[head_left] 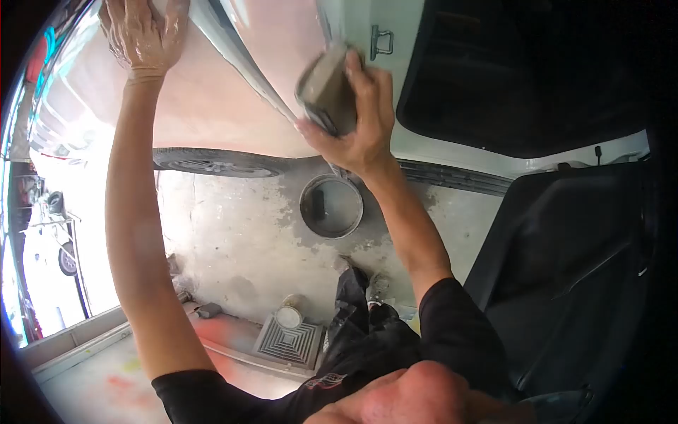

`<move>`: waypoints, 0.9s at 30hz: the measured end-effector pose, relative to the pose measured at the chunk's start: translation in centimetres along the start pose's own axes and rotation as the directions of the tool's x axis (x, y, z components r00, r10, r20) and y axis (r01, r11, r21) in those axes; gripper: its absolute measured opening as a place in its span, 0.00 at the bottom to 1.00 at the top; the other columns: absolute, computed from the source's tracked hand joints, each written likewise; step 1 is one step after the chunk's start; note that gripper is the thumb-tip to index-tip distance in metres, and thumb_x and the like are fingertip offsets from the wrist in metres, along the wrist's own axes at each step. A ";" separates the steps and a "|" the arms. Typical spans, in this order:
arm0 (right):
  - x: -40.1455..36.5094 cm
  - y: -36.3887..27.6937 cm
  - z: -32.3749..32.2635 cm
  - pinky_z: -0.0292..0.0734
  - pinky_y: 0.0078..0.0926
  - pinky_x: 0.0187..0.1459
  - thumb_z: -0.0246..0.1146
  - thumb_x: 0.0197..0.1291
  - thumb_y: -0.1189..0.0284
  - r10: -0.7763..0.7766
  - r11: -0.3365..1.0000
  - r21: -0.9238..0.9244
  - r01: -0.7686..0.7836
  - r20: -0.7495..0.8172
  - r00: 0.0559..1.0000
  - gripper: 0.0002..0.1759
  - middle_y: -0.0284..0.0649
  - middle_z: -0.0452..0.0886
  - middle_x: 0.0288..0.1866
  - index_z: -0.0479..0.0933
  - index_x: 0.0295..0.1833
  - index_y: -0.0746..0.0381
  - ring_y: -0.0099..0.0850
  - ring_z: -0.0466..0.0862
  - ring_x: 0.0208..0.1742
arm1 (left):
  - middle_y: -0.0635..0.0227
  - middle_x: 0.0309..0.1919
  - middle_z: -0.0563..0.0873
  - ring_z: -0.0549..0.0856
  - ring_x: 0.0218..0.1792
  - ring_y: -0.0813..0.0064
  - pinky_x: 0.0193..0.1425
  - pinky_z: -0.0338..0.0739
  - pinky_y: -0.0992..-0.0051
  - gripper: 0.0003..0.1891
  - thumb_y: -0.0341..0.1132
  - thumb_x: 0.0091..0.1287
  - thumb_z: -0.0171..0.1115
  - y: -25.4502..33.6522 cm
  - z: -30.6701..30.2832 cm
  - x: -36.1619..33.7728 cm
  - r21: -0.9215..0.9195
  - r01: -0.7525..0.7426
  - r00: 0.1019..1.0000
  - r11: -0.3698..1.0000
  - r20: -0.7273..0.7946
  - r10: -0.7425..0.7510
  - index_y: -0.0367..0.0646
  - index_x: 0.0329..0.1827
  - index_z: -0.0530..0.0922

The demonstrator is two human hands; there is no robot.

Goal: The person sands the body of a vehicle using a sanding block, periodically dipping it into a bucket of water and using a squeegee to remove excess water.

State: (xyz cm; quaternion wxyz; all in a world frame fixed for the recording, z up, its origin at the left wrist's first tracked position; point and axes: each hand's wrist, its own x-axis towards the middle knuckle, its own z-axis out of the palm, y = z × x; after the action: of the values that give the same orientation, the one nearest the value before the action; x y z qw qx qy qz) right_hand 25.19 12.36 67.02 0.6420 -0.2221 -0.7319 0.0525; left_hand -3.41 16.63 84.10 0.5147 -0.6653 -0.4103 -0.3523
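My left hand (145,35) lies flat on the pinkish, sanded-looking car panel (212,92), fingers apart, wet and holding nothing. The top of the frame cuts off its fingertips. In my right hand (367,124) is a grey-brown cup-like container (328,88), tilted and blurred, with thumb and fingers around its side. It is close to the edge of the open car doorway, near a metal door striker (382,42). Whatever is inside the container cannot be made out. Below, a round bucket (304,206) stands on the floor, holding cloudy liquid and a dark block.
A car wheel (219,162) sits below the panel. An open black-lined door (565,261) fills the right side, beside a dark seat (515,71). Behind my feet are a small tub (288,316) and a square vent-like grille (265,343). The concrete floor (233,240) has wet patches.
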 end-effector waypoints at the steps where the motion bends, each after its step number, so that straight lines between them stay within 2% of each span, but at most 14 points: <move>1: -1.2 0.4 -0.5 0.81 0.43 0.45 0.84 0.43 0.57 0.021 1.000 0.009 -0.021 0.014 1.000 0.58 0.53 0.77 0.57 0.65 0.77 0.67 0.46 0.78 0.50 | 0.46 0.78 0.69 0.66 0.78 0.46 0.79 0.58 0.47 0.37 0.60 0.80 0.42 0.3 -0.2 0.5 -0.014 -0.005 1.000 1.000 0.001 0.005 0.38 0.80 0.66; 3: -4.5 1.6 -0.2 0.81 0.43 0.48 0.84 0.43 0.58 0.042 0.996 0.073 -0.044 0.019 0.999 0.58 0.54 0.76 0.59 0.64 0.78 0.66 0.47 0.78 0.52 | 0.45 0.77 0.69 0.66 0.78 0.44 0.79 0.58 0.47 0.38 0.61 0.80 0.41 0.6 -0.5 1.0 -0.012 0.011 1.000 1.000 0.016 -0.011 0.37 0.80 0.66; 5: -3.3 0.9 -0.6 0.81 0.43 0.50 0.84 0.43 0.58 0.027 0.993 0.118 -0.028 0.011 1.000 0.58 0.54 0.76 0.59 0.64 0.78 0.67 0.47 0.79 0.53 | 0.44 0.77 0.69 0.66 0.78 0.44 0.79 0.58 0.47 0.38 0.61 0.80 0.41 2.0 -1.4 1.6 -0.003 0.065 0.995 0.998 0.079 -0.065 0.36 0.79 0.66; 6: -2.6 1.2 -0.7 0.81 0.43 0.51 0.84 0.44 0.57 -0.010 0.999 0.042 0.009 0.010 1.000 0.59 0.53 0.76 0.58 0.63 0.78 0.67 0.47 0.78 0.54 | 0.44 0.76 0.70 0.67 0.77 0.44 0.79 0.58 0.47 0.39 0.61 0.80 0.41 1.8 -1.2 1.3 0.041 0.036 0.997 0.999 0.067 -0.039 0.36 0.79 0.66; 9: 1.7 -0.6 -0.7 0.80 0.43 0.51 0.84 0.45 0.56 0.031 0.999 0.015 -0.031 -0.012 0.999 0.59 0.53 0.76 0.56 0.62 0.78 0.68 0.47 0.78 0.53 | 0.44 0.76 0.70 0.67 0.77 0.44 0.79 0.58 0.46 0.39 0.62 0.80 0.41 0.9 -0.4 1.0 -0.008 -0.026 1.000 1.000 0.010 0.026 0.35 0.79 0.66; 10: 1.1 -0.4 -0.8 0.80 0.43 0.49 0.84 0.46 0.55 -0.012 1.000 0.025 0.012 -0.019 1.000 0.58 0.53 0.75 0.55 0.63 0.77 0.68 0.46 0.78 0.52 | 0.44 0.76 0.70 0.67 0.77 0.44 0.79 0.58 0.46 0.39 0.62 0.80 0.41 1.0 -0.6 1.1 -0.005 -0.016 0.999 1.000 0.031 0.016 0.35 0.79 0.66; 12: -3.3 1.3 -0.2 0.79 0.43 0.48 0.83 0.46 0.55 0.000 0.999 0.047 0.000 -0.017 1.000 0.57 0.52 0.75 0.53 0.63 0.77 0.69 0.46 0.77 0.50 | 0.53 0.72 0.76 0.72 0.73 0.52 0.75 0.63 0.54 0.33 0.56 0.78 0.52 1.9 -0.3 1.7 -0.088 -0.058 0.996 0.994 -0.070 0.052 0.41 0.76 0.72; 13: -3.2 1.1 -0.4 0.78 0.43 0.47 0.83 0.47 0.54 0.003 0.998 0.057 -0.002 -0.010 1.000 0.57 0.52 0.74 0.52 0.64 0.76 0.69 0.46 0.77 0.49 | 0.57 0.70 0.79 0.75 0.70 0.56 0.72 0.66 0.57 0.30 0.54 0.76 0.58 2.1 -0.3 1.9 -0.127 -0.077 0.991 0.989 -0.123 0.061 0.45 0.74 0.76; 14: -2.9 1.2 -0.6 0.78 0.43 0.48 0.83 0.46 0.55 -0.017 0.997 0.074 0.016 0.007 1.000 0.57 0.52 0.74 0.53 0.63 0.77 0.69 0.46 0.77 0.48 | 0.55 0.68 0.80 0.76 0.69 0.55 0.75 0.61 0.57 0.37 0.61 0.77 0.51 2.0 -0.4 1.9 -0.077 -0.068 0.995 0.995 -0.079 0.062 0.36 0.74 0.73; 18: 1.7 -0.4 -0.8 0.80 0.43 0.50 0.83 0.45 0.56 0.013 0.999 0.051 -0.014 0.013 1.000 0.60 0.54 0.75 0.57 0.60 0.80 0.67 0.48 0.78 0.51 | 0.55 0.68 0.81 0.75 0.70 0.55 0.74 0.62 0.57 0.36 0.59 0.77 0.51 2.0 -0.2 1.9 -0.108 -0.094 0.990 0.990 -0.113 0.082 0.36 0.74 0.73; 22: -2.7 1.0 -1.0 0.81 0.45 0.52 0.85 0.44 0.58 0.043 0.997 0.060 -0.046 0.064 0.997 0.62 0.53 0.75 0.59 0.59 0.81 0.64 0.49 0.79 0.54 | 0.54 0.68 0.81 0.76 0.69 0.54 0.75 0.62 0.57 0.36 0.59 0.78 0.50 2.1 -0.2 2.1 -0.105 -0.106 0.990 0.989 -0.099 0.096 0.36 0.74 0.73; 25: -3.4 1.6 -0.2 0.80 0.45 0.50 0.85 0.43 0.58 0.014 0.994 0.106 -0.016 0.017 1.000 0.62 0.52 0.75 0.59 0.60 0.80 0.64 0.47 0.78 0.52 | 0.53 0.68 0.80 0.75 0.69 0.54 0.75 0.62 0.56 0.35 0.59 0.78 0.49 2.5 -0.5 2.2 -0.088 -0.081 0.991 0.993 -0.117 0.070 0.36 0.74 0.73; 27: 1.1 -0.2 -0.6 0.79 0.44 0.48 0.84 0.44 0.58 0.022 0.997 0.079 -0.022 0.002 1.000 0.60 0.53 0.75 0.57 0.60 0.79 0.65 0.45 0.78 0.50 | 0.52 0.69 0.79 0.75 0.70 0.54 0.75 0.61 0.56 0.36 0.59 0.77 0.49 2.1 -0.5 1.9 -0.091 -0.075 0.994 0.993 -0.091 0.066 0.37 0.74 0.73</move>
State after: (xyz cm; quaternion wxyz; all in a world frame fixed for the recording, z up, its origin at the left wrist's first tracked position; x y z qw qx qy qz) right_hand 25.64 12.46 68.23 0.6491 -0.2046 -0.7273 0.0885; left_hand -0.76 16.23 85.04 0.5124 -0.6869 -0.3464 -0.3817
